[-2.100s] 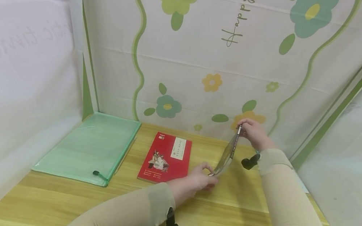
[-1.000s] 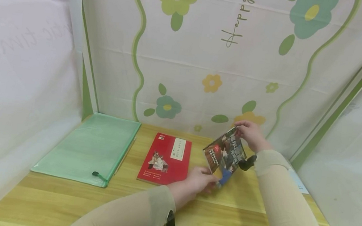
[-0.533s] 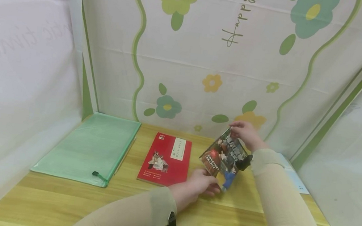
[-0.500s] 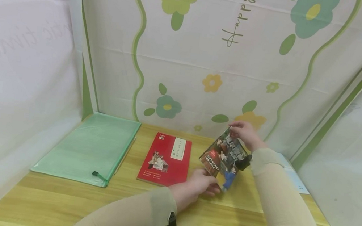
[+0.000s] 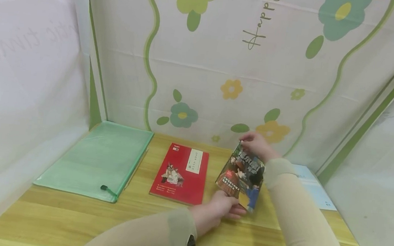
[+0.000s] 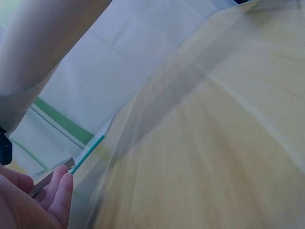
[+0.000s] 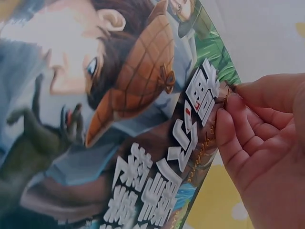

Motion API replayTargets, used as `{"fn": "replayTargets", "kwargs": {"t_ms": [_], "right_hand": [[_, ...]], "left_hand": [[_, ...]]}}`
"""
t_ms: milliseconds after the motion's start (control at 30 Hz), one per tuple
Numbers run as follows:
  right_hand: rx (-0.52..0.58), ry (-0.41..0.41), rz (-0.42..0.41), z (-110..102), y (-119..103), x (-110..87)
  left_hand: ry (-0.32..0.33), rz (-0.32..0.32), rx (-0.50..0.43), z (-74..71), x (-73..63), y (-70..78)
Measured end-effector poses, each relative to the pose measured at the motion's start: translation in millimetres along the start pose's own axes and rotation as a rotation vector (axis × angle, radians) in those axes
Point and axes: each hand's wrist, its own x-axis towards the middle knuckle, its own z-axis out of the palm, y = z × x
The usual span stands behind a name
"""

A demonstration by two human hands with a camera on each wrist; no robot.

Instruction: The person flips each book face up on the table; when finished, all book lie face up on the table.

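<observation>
An illustrated paperback book (image 5: 240, 172) is held tilted over the table by both hands, one cover facing the head camera. My right hand (image 5: 257, 144) pinches its far top edge between thumb and fingertips. In the right wrist view, the book's other cover (image 7: 143, 105) shows a figure in an orange-brown cap and a dark animal. My left hand (image 5: 215, 212) grips the near lower edge, its thumb above and fingers beneath; in the left wrist view, the book's thin edge (image 6: 50, 179) lies between them. A red book (image 5: 185, 185) lies flat just left of it.
A green mesh zip folder (image 5: 97, 161) with a dark zip pull lies at the left of the wooden table (image 5: 66, 221). Partly behind the right forearm is a flat light-blue item (image 5: 313, 187). Patterned cloth walls (image 5: 205, 72) enclose the back and sides.
The paperback has turned from edge-on to cover towards the head camera. My right hand has swung left with its top edge, uncovering more of the light-blue item. My left hand has shifted slightly nearer.
</observation>
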Motion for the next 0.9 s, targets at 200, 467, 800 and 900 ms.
{"fn": "replayTargets", "kwargs": {"t_ms": [200,467,800,900], "right_hand": [[-0.005,-0.056,0.016,13,-1,4.1],[-0.025,-0.100,0.048,32,-2,8.5],[-0.081,-0.153,0.014,43,-2,5.8],[-0.095,-0.160,0.018,46,2,8.1]], "left_hand": [[0.000,-0.026,-0.067,4.8,-0.5,-7.5],[-0.038,-0.031,-0.075,5.5,-2.6,-16.5],[-0.069,-0.044,-0.096,5.7,-5.6,-17.2],[-0.083,-0.064,-0.117,5.6,-5.1,-15.6]]}}
